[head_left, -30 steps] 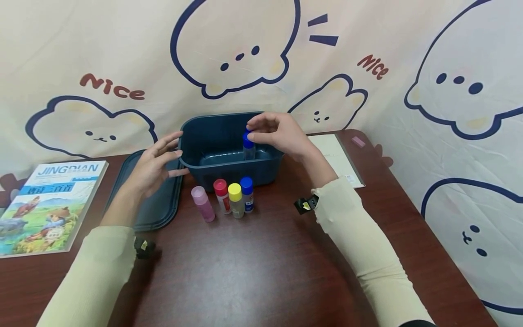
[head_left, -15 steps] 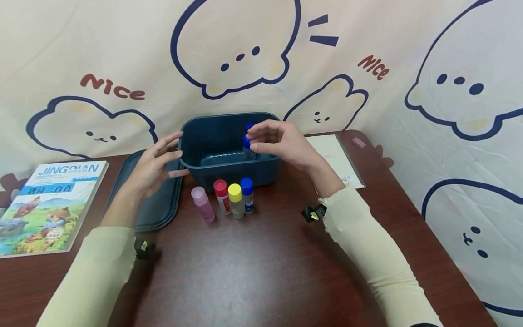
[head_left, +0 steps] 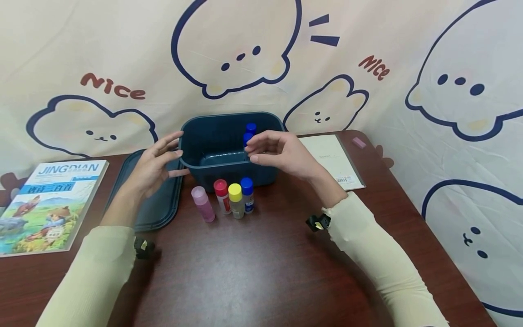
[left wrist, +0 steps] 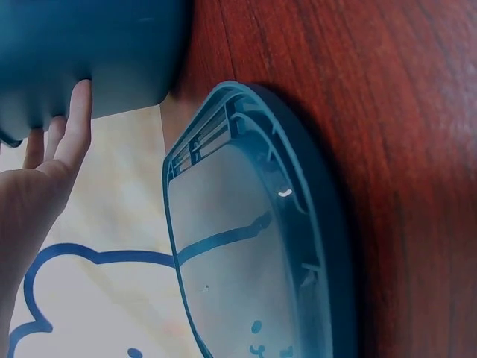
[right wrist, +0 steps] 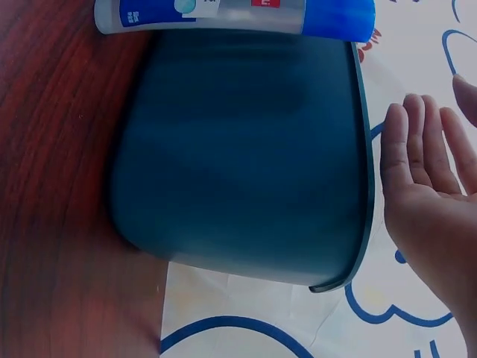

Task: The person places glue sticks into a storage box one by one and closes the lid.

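A dark blue-green bin [head_left: 265, 175] stands at the middle of the surface's far edge; two blue-capped bottles [head_left: 250, 127] stand in its right end, a sight only the head view gives. The left hand [head_left: 152, 167] has its grip slack, fingers spread, fingertips on the bin's left end. The right hand [head_left: 288, 155] is over the right end by the front rim; the right wrist view shows its grip unclosed, fingers extended.

Just before the front wall stand a pink bottle [head_left: 203, 204], a red-capped bottle [head_left: 223, 198], a yellow-capped bottle [head_left: 236, 202] and another blue-capped bottle [head_left: 247, 196].

The left wrist view alone shows the ribbed rim of the lid [left wrist: 302, 224], left of the bin. A notebook [head_left: 335, 159] and pink eraser [head_left: 359, 142] lie toward the far right corner, a book [head_left: 53, 206] at left. Room for moving lies on the surface [head_left: 245, 272] between the forearms.
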A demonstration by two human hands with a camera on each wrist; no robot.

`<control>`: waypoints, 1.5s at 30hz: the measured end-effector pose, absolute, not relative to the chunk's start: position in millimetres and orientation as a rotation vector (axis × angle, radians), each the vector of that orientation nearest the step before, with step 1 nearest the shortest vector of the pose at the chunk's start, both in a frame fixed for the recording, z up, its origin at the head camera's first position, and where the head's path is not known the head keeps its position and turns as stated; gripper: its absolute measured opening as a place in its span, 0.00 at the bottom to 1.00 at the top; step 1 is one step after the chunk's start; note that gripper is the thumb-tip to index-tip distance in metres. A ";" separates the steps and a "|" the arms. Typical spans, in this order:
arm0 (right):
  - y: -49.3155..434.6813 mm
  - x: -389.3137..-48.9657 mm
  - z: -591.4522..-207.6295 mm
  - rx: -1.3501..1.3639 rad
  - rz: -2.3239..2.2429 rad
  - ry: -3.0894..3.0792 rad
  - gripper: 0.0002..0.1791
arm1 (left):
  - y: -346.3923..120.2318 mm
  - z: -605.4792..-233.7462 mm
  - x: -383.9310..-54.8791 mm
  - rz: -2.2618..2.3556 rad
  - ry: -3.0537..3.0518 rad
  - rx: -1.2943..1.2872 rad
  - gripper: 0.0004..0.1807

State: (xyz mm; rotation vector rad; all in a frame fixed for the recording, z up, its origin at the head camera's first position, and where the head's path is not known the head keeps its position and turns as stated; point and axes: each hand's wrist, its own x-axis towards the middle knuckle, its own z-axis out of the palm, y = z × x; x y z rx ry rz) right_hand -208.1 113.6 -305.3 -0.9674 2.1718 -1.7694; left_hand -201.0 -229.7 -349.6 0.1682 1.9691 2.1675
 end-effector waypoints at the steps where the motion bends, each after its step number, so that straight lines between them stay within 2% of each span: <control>1: 113.4 -207.6 -305.7 -0.976 -1.762 2.166 0.16 | -229.7 -349.6 -201.1 2.168 1.970 0.170 0.30; 16: 108.9 -200.6 -310.5 -1.018 -1.678 2.009 0.15 | -231.6 -348.9 -201.8 2.179 1.945 0.176 0.30; 45: 107.8 -199.9 -334.8 -0.931 -1.426 2.019 0.21 | -230.5 -348.6 -201.6 2.171 1.956 0.170 0.30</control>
